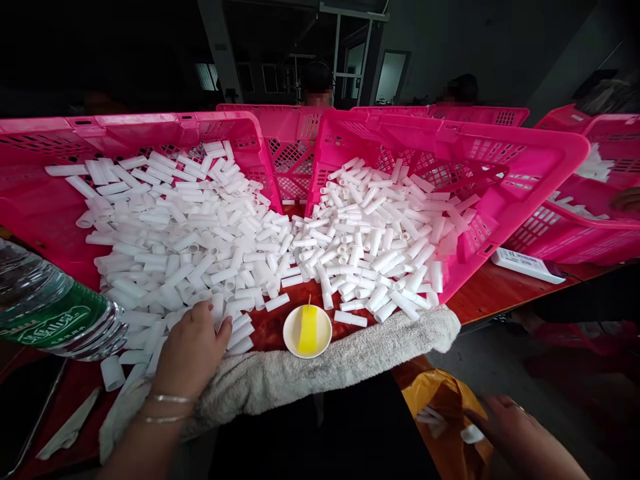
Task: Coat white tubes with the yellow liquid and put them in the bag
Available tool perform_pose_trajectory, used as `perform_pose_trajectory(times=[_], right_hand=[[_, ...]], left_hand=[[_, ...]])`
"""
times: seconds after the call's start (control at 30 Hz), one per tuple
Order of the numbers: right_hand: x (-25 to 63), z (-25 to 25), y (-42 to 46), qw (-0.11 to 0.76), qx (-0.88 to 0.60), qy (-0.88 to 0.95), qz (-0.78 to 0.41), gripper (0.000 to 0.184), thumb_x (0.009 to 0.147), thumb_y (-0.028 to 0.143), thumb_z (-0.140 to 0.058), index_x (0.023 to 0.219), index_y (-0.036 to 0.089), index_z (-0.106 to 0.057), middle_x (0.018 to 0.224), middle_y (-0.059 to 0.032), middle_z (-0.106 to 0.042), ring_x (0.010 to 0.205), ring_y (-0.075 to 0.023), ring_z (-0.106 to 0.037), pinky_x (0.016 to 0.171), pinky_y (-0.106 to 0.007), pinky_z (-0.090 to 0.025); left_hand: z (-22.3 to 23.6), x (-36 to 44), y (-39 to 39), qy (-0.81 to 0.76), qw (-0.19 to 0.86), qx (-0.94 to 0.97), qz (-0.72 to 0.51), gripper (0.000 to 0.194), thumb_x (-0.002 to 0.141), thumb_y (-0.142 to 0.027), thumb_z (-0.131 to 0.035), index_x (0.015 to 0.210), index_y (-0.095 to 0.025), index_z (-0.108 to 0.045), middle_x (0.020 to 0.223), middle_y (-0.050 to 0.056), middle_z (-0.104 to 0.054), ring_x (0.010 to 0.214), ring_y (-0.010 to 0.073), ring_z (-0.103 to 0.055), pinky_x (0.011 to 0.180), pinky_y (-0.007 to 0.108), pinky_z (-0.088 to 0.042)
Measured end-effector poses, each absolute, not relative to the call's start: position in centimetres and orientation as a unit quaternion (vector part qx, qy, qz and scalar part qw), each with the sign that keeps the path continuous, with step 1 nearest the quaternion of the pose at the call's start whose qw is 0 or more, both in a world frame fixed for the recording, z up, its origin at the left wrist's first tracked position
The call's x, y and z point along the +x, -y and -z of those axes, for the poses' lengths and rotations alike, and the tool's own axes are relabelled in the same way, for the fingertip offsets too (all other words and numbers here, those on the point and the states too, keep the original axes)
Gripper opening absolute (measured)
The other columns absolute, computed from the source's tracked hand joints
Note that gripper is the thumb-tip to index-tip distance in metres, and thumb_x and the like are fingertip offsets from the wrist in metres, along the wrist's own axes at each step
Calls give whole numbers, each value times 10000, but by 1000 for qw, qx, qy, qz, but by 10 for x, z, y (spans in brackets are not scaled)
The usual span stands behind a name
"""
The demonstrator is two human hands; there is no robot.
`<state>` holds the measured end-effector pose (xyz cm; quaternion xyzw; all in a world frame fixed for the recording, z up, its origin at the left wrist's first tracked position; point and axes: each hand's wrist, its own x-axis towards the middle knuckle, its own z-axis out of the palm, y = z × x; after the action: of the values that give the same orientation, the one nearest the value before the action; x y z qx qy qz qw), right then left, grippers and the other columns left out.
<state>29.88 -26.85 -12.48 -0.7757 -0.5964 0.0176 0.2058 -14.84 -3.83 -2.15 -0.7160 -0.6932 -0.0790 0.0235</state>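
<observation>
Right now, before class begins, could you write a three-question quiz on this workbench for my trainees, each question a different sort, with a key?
1. Which is nearest to the right hand: (a) bottle, (b) orange bag, (c) white dish?
2. True or false: the left hand is at the pile of white tubes.
3. Fill in the colour: the item in the white dish is ____.

Key: 1. b; 2. true; 3. yellow.

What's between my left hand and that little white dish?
In the head view, a few white tubes lie beside your left hand, then red tabletop before the dish.
</observation>
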Motion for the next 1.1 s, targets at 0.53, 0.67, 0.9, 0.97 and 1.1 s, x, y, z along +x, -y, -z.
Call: perform_pose_trajectory(times=[0.53, 0.67, 0.9, 0.97, 1.1], right_hand=[[146, 55, 99, 290, -622, 725, -55, 166, 831, 315, -552, 869, 159, -594, 670, -52, -613, 577, -156, -575, 531, -250, -442], [139, 57, 110, 385, -545, 708, -233, 142, 812, 216, -528, 951, 187, -540, 779, -17, -633, 564, -105, -559, 509, -206, -468], [123, 95, 85, 398, -522, 743, -134, 225, 863, 125, -477, 1020, 201, -620, 1028, -89, -646, 943, -184, -622, 832, -328, -530], [123, 96, 82, 386, -509, 759, -126, 225, 876, 109, -438, 957, 203, -627, 999, -89, -628, 914, -180, -612, 807, -325, -530], [124, 90, 84, 376, -519, 736, -216, 174, 866, 184, -490, 1033, 188, -539, 967, -81, -587, 875, -181, -599, 779, -332, -528]], left_hand=[[15, -141, 12, 762, -60, -644, 30, 472, 847, -414, -409, 1184, -83, -403, 846, 164, -673, 817, 335, -650, 638, 362, -450], [15, -143, 18, 744, -42, -660, 97, 509, 825, -360, -463, 1244, -78, -408, 887, 140, -656, 856, 303, -639, 714, 357, -476], [36, -142, 58, 532, -112, -807, 233, 313, 838, -267, -431, 1108, -199, -574, 1062, 78, -551, 1010, 222, -547, 909, 361, -458], [41, -138, 71, 517, -153, -812, 223, 275, 815, -196, -415, 1049, -196, -560, 1065, 74, -561, 1026, 221, -537, 916, 375, -449], [45, -129, 87, 524, -234, -796, 193, 195, 837, -177, -362, 948, -196, -521, 965, 59, -588, 937, 213, -555, 848, 383, -456]])
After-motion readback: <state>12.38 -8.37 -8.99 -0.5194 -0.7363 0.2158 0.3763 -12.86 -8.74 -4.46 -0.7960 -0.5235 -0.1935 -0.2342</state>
